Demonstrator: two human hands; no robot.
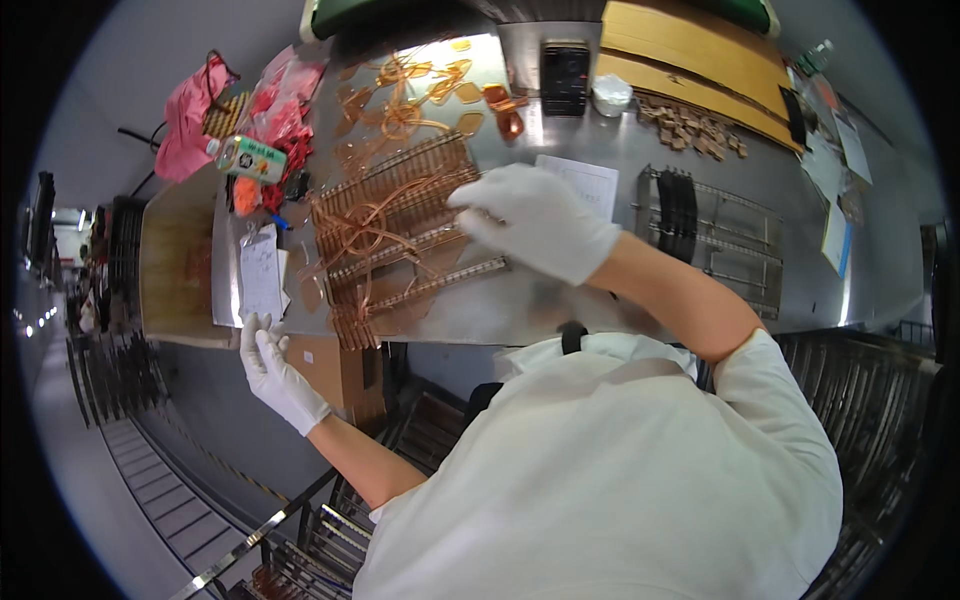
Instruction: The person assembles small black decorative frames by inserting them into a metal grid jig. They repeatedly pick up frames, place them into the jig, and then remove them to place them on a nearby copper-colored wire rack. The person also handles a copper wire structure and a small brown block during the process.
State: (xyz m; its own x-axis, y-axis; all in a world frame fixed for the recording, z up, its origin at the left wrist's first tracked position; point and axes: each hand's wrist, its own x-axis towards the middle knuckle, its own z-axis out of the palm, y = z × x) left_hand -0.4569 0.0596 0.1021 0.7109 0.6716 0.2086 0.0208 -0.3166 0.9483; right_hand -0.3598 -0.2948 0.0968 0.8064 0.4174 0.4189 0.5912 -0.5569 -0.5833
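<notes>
A: On the steel worktop, right in front of the person, lies a spread of thin copper-coloured strips; their long axes run left to right, tilted up toward the right; looped amber film curls over them.

B: And the hands?

A: Well apart from one another; the right hand, in a white glove, rests over the right ends of the strips, fingers bent down onto the top rows; whether it pinches one or only presses, I cannot tell.

B: The left?

A: The left hand, gloved too, sits at the near left corner of the worktop, fingers curled at the edge by a brown cardboard piece; it holds nothing that I can see.

B: So which is nearer the strips?

A: The right, clearly; it touches them, and the strips stretch away to its left; the left hand sits below and to the left of them, near but not touching.

B: Anything else?

A: A wire rack to the right; a white paper sheet just behind the right hand.
</notes>
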